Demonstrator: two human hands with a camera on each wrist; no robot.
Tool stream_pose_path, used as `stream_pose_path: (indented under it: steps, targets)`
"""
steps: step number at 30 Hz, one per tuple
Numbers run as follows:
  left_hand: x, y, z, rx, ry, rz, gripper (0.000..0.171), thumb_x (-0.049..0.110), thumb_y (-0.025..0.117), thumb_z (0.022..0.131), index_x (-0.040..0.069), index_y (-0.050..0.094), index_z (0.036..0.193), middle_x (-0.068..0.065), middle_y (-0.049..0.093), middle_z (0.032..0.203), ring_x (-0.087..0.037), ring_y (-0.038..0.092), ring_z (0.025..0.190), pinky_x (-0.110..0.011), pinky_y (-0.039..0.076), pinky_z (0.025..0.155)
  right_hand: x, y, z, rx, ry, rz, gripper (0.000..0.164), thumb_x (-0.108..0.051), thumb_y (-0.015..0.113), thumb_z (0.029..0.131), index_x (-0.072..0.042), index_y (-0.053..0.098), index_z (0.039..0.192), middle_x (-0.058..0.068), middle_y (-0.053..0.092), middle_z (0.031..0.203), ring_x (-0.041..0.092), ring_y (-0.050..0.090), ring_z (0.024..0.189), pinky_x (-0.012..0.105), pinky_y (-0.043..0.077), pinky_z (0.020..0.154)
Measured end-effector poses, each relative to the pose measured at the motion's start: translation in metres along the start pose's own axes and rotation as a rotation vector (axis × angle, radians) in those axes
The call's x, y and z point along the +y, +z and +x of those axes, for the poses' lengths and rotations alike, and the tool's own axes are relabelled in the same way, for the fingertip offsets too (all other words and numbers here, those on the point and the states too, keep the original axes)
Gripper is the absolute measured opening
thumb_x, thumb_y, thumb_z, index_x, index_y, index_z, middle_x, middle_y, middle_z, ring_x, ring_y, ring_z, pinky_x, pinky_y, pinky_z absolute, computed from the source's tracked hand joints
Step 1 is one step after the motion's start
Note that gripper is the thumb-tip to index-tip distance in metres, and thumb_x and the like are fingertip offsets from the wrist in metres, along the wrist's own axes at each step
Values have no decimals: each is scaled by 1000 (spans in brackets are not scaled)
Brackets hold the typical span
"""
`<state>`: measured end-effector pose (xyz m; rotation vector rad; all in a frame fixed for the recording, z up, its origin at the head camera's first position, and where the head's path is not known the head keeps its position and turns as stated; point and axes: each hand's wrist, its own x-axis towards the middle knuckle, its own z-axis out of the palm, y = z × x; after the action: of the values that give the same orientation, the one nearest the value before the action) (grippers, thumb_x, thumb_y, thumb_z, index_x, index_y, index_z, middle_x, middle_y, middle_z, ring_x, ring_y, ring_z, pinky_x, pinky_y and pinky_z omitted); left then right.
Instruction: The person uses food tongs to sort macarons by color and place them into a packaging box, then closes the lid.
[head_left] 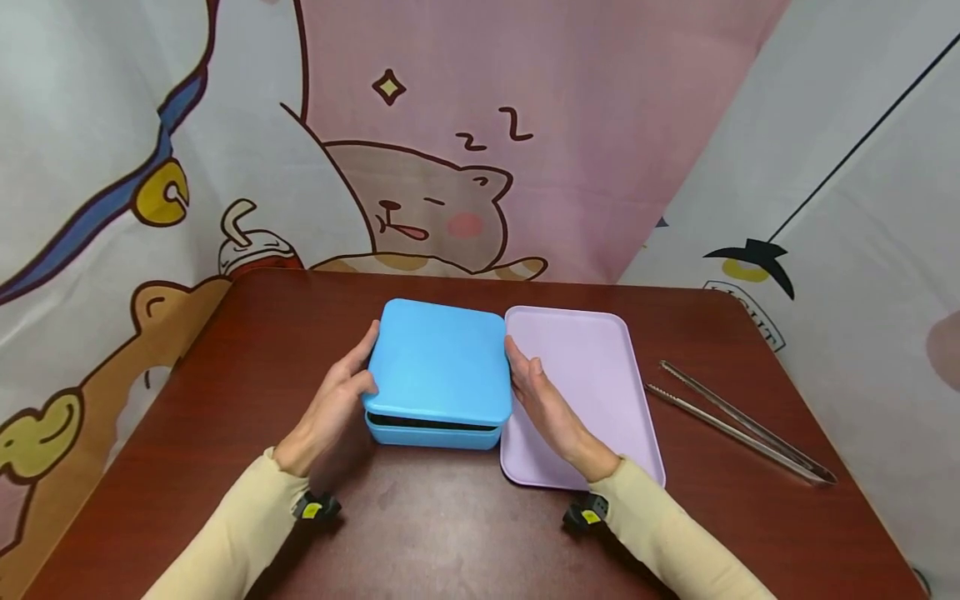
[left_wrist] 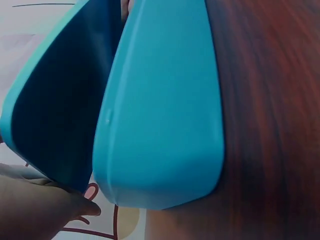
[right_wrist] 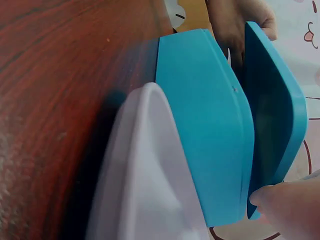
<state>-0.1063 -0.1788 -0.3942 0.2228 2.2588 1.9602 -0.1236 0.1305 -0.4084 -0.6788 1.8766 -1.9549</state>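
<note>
A blue lid [head_left: 440, 358] sits tilted over a matching blue box [head_left: 433, 435] on the table, its near edge raised so a dark gap shows. My left hand [head_left: 330, 407] holds the lid's left side, thumb toward the near corner and index finger farther back. On the opposite side, my right hand [head_left: 551, 412] presses nearly straight fingers against the lid, its thumb off the surface. In the right wrist view, a fingertip [right_wrist: 260, 196] touches the lid's far rim, where lid and box come close together. The inside of the box is hidden.
A pale purple tray [head_left: 592, 375] lies against the box's right side, partly under my right hand. Metal tongs [head_left: 738, 421] lie spread farther right. The brown table [head_left: 247, 367] ends at a printed cloth [head_left: 585, 150] behind.
</note>
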Motion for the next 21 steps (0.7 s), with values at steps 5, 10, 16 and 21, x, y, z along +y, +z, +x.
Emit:
stream_pose_path:
  steps: [5,10,16,21]
  targets:
    - [-5,1,0,5,-25,44,88,-8,44,88,13,11,167,4,7,173,-19,7,157,-41,20,119,5,-1,0,-4,8,6,103,-76,15,101,5,-5,163,17,-9,172,33,-9,158,56,-2,125]
    - [-9,1,0,10,-38,77,90,-11,44,87,12,9,167,1,5,173,-18,7,157,-32,24,111,7,0,0,-18,50,-24,102,-75,13,101,3,-5,163,15,-8,173,30,-9,159,53,-1,126]
    - [-13,2,3,8,-29,109,88,-11,45,89,9,7,167,-3,3,174,-21,3,158,-50,11,124,6,1,1,-6,79,-30,102,-77,14,100,1,-3,164,11,-7,173,26,-7,159,51,0,126]
    - [-15,2,4,3,-37,132,87,-10,45,91,9,6,166,-4,1,174,-21,2,158,-52,7,126,8,1,2,-8,82,-36,102,-77,14,100,1,-4,164,12,-7,173,27,-7,159,51,0,127]
